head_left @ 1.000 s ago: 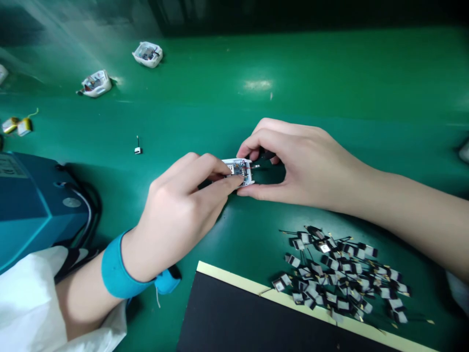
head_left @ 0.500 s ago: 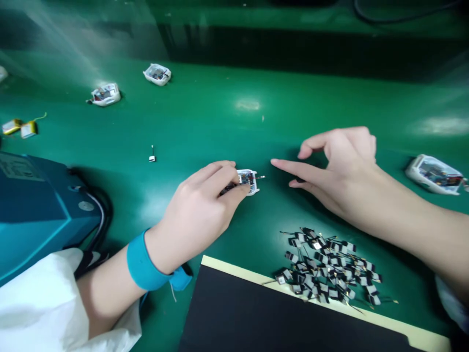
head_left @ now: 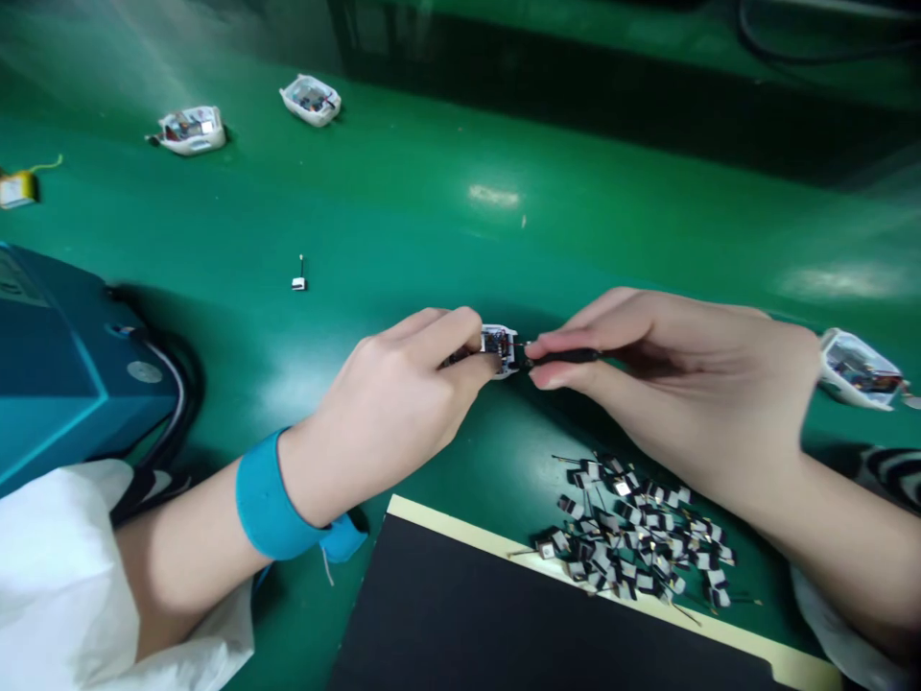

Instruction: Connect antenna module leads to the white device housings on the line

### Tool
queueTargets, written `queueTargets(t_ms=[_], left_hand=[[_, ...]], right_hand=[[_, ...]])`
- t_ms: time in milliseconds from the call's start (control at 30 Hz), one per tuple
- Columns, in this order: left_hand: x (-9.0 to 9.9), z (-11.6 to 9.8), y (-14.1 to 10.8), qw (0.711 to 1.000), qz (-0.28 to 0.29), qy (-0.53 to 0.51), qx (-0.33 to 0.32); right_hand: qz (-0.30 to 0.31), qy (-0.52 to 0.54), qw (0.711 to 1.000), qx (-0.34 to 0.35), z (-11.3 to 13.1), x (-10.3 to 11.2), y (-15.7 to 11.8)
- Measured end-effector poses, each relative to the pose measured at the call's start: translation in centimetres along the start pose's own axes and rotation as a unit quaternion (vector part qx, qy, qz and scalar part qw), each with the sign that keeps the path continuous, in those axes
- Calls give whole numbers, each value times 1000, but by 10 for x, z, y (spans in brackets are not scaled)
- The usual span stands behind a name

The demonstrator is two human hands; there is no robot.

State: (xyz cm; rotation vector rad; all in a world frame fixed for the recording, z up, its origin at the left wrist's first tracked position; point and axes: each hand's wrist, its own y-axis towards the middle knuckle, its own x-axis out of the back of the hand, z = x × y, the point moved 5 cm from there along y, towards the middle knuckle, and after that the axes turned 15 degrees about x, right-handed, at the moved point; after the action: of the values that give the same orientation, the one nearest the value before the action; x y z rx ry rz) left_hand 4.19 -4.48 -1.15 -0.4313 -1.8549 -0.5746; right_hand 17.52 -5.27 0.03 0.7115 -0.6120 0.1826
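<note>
Green tabletop (head_left: 576,240) runs across the whole view, with a small open white device casing (head_left: 500,350) holding a circuit board near its middle. Left of the casing stands a teal machine (head_left: 64,384). Below and to its right lies a black board with a cream edge (head_left: 504,614), and beside that a heap of small black-and-white antenna tabs with thin wires (head_left: 633,528). Farther off are more white casings (head_left: 311,100), a yellow battery (head_left: 18,189) and a tiny white connector (head_left: 298,283).

The left hand (head_left: 389,403), with a blue wristband (head_left: 270,499) and white sleeve (head_left: 58,576), is closed on the casing. The right hand (head_left: 683,384) pinches a slim black piece (head_left: 565,356) against the casing's right end.
</note>
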Motion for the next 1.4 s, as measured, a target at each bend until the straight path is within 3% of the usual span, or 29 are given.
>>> queueTargets(t_ms=[433,600,733,933,1100,1267,1400], left_hand=[[3,-3,-2,999,-35,8,-22],[0,-1,1,999,-20,17,-18],[0,-2,-6,999,-32,10,-17],[-1,1,-9,1000,-4,11,25],[7,-9,-20,997,-25,37,61],[7,-10,-29,992,-20,-87,93],[11,5,-21,975,-13,-204,86]], right_hand=[[-11,-79,993,81,7,-10,1],[-3,-50,997,56,-3,-16,3],[15,-30,997,75,5,-18,6],[23,13,999,39,-3,-27,10],[-16,23,1000,-8,-7,-13,13],[105,-59,993,-9,2,-11,6],[185,-75,980,-8,2,-24,3]])
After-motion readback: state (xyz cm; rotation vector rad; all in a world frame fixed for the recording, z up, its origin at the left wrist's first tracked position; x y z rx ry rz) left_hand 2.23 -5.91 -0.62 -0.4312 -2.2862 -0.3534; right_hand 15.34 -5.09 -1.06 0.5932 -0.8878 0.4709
